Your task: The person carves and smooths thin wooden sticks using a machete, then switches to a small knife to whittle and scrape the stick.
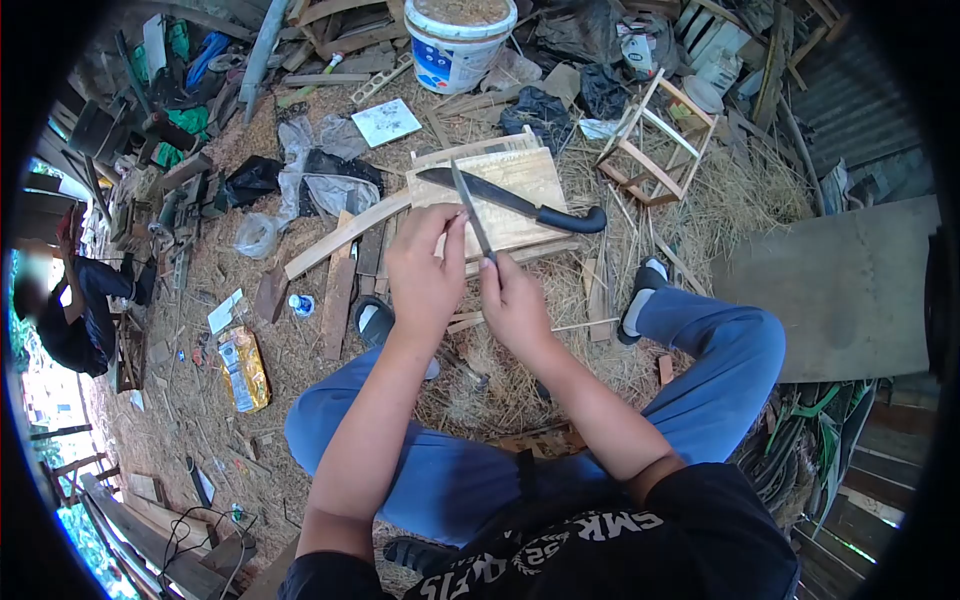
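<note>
My right hand is closed round the dark handle end of a slim, pointed knife, its blade aimed away from me. My left hand is beside the blade, thumb and forefinger pinched together near its edge; whatever may be between them is too small to make out. Beyond both hands, a machete with a hooked black handle lies across a low wooden board. The knife passes over the machete's blade in this view.
A small wooden frame stands right of the board, a white bucket behind it. A long wooden strip leans at its left. A gold packet lies on the straw-strewn ground. Another person sits at far left.
</note>
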A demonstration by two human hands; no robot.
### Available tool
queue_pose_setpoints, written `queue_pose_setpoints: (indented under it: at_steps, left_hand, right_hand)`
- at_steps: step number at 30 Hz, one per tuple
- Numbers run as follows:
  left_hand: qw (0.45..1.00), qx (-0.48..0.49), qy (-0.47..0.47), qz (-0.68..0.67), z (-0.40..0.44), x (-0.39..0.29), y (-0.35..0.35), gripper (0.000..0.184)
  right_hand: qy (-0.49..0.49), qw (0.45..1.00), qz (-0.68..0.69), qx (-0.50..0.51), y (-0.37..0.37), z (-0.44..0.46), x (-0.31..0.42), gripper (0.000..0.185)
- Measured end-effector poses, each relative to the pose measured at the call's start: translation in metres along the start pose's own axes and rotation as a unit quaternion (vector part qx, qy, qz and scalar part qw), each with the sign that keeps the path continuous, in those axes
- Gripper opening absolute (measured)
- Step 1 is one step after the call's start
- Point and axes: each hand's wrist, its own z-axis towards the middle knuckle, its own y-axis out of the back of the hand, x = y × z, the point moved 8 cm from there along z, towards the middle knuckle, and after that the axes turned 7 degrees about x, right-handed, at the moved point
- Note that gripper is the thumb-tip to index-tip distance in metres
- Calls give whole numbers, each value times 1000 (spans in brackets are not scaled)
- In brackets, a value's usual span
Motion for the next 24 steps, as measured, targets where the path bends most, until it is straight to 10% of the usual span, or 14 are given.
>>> queue_pose_setpoints:
  at_steps: [24]
  left_hand:
    - [999, -24, 12, -30, -13, 4, -4, 4]
  right_hand:
    - [-4, 994, -103, 27, -7, -10, -15, 28]
